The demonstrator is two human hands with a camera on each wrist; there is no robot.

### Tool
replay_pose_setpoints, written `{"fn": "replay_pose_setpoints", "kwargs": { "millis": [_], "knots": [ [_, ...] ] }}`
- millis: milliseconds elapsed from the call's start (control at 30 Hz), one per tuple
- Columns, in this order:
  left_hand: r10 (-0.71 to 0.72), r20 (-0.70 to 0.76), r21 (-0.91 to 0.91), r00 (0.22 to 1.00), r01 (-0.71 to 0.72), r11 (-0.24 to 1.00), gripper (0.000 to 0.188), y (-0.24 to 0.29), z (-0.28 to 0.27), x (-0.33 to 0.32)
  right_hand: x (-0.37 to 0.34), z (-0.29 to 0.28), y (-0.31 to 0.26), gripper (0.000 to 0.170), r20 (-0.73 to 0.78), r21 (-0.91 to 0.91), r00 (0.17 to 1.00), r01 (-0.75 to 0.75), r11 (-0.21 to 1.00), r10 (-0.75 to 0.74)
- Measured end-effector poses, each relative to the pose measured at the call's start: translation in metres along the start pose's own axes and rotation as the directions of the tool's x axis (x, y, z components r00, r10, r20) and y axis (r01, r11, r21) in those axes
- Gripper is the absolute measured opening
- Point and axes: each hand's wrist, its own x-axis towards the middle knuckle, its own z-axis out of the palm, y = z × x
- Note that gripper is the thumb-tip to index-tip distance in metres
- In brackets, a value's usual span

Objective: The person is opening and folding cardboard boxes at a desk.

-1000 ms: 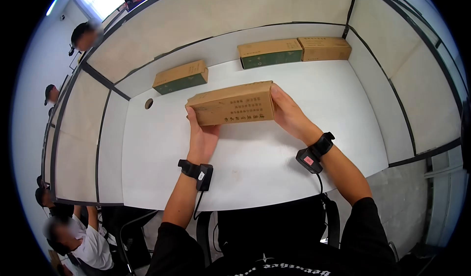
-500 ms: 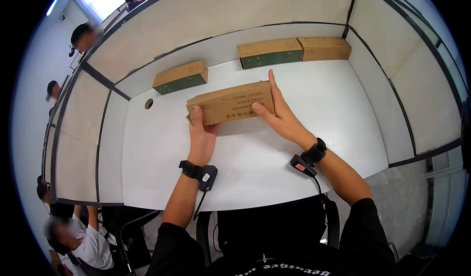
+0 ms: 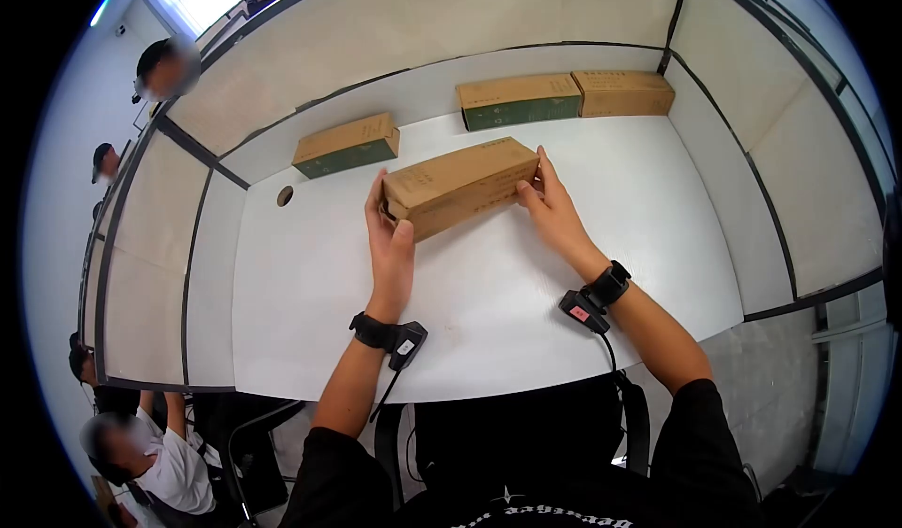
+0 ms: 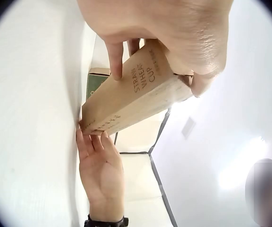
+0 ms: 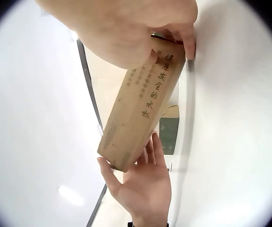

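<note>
A long brown cardboard box (image 3: 460, 185) is held between both hands over the middle of the white table. My left hand (image 3: 390, 251) grips its left end, thumb on the near side and fingers round the far side. At the right end, my right hand (image 3: 559, 213) holds the box with the thumb on the near face and fingers behind the end. In the left wrist view the box (image 4: 131, 90) bears the words STRAW WHEAT CUP. Dark Chinese characters run along the face of the box (image 5: 143, 101) in the right wrist view.
A brown and green box (image 3: 346, 146) stands at the back left of the table (image 3: 489, 321). Another green-fronted box (image 3: 520, 102) and a plain brown box (image 3: 625, 94) stand end to end at the back right. Low partitions enclose the table; a round hole (image 3: 285, 196) is at left.
The box has turned, its right end swinging away and its top coming into view. My left hand has shifted round the left end; the right thumb has moved onto the near face.
</note>
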Motion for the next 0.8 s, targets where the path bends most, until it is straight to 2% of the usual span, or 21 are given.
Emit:
{"fn": "replay_pose_setpoints", "kwargs": {
  "millis": [200, 267, 300, 400, 433, 467, 533, 633, 800],
  "knots": [
    [0.120, -0.098, 0.172, 0.988, -0.102, 0.980, 0.082, 0.002, 0.002, 0.000, -0.004, -0.002, -0.022, 0.077, -0.015, -0.350, 0.992, 0.115, 0.930, -0.128],
    [0.149, -0.098, 0.219, 0.984, -0.125, 0.968, 0.082, 0.001, 0.002, 0.000, -0.008, -0.001, -0.033, 0.079, 0.045, -0.313, 0.991, 0.135, 0.940, -0.127],
    [0.130, -0.040, 0.271, 0.991, -0.114, 0.956, 0.086, 0.000, -0.001, -0.001, -0.011, 0.002, -0.040, 0.080, 0.080, -0.299, 0.988, 0.152, 0.942, -0.134],
    [0.188, 0.057, 0.267, 0.980, -0.197, 0.943, 0.094, -0.003, -0.007, 0.000, -0.014, 0.005, -0.048, 0.079, 0.149, -0.263, 0.983, 0.144, 0.954, -0.107],
    [0.169, 0.041, 0.241, 0.985, -0.174, 0.955, 0.101, -0.002, -0.002, -0.003, -0.014, 0.005, -0.047, 0.079, 0.176, -0.262, 0.979, 0.151, 0.953, -0.107],
    [0.122, 0.127, 0.242, 0.984, -0.150, 0.958, 0.102, -0.002, -0.006, -0.002, -0.014, 0.005, -0.046, 0.079, 0.203, -0.261, 0.973, 0.157, 0.952, -0.105],
    [0.053, 0.140, 0.256, 0.989, -0.088, 0.963, 0.104, 0.000, 0.000, -0.005, -0.016, 0.006, -0.052, 0.080, 0.243, -0.197, 0.965, 0.151, 0.969, -0.101],
    [0.040, 0.240, 0.313, 0.970, -0.116, 0.942, 0.090, 0.003, 0.002, -0.005, -0.016, 0.007, -0.054, 0.080, 0.286, -0.134, 0.951, 0.158, 0.978, -0.115],
    [-0.011, 0.329, 0.240, 0.944, -0.072, 0.968, 0.093, 0.002, 0.003, -0.003, -0.018, 0.007, -0.052, 0.082, 0.384, 0.044, 0.918, 0.083, 0.996, -0.094]
  ]
}}
